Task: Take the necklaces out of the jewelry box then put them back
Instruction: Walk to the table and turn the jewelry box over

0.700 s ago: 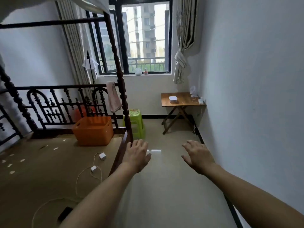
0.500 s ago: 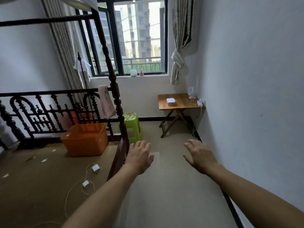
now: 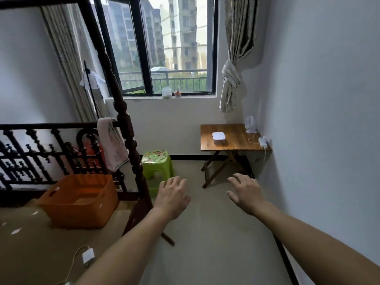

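Note:
A small white box (image 3: 219,136), closed, sits on a wooden folding table (image 3: 238,145) against the right wall, under the window. No necklace is visible. My left hand (image 3: 172,196) and my right hand (image 3: 245,192) are stretched out in front of me over the floor, palms down, fingers apart, holding nothing. Both hands are well short of the table and the white box.
A dark carved bed post (image 3: 127,128) and railing stand left, with a towel (image 3: 112,140) hung on them. An orange bin (image 3: 79,200) sits on the bed mat, chargers (image 3: 88,255) nearby. A green stool (image 3: 157,164) stands by the post. A small fan (image 3: 250,124) is on the table.
The view has advanced toward the window and table and turned slightly right, so the table and box appear larger. Both hands stay outstretched and empty.

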